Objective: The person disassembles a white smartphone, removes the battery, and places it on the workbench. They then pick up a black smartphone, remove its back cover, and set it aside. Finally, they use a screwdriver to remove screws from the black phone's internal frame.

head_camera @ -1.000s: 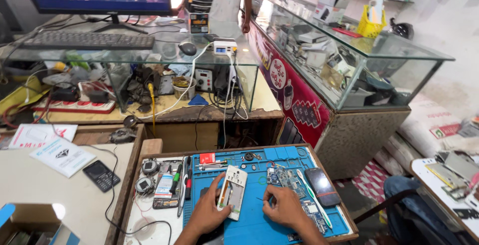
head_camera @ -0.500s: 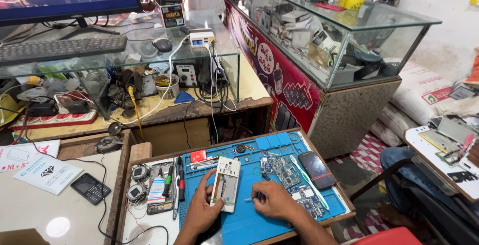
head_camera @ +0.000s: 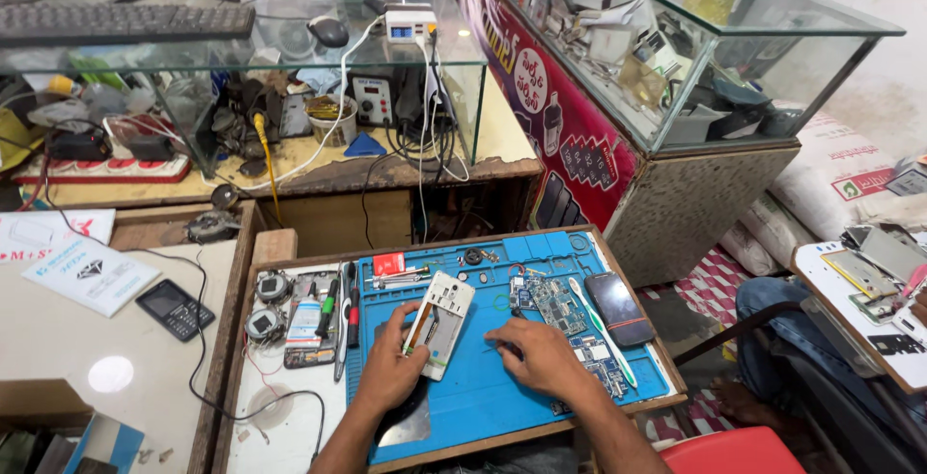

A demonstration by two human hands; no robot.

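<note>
The left hand (head_camera: pixel 391 370) grips a white phone shell (head_camera: pixel 439 323), tilted on the blue mat (head_camera: pixel 483 402) near its middle. Just right, the right hand (head_camera: pixel 541 358) rests loosely closed, fingertips on the mat, near a circuit board (head_camera: pixel 555 305).
</note>
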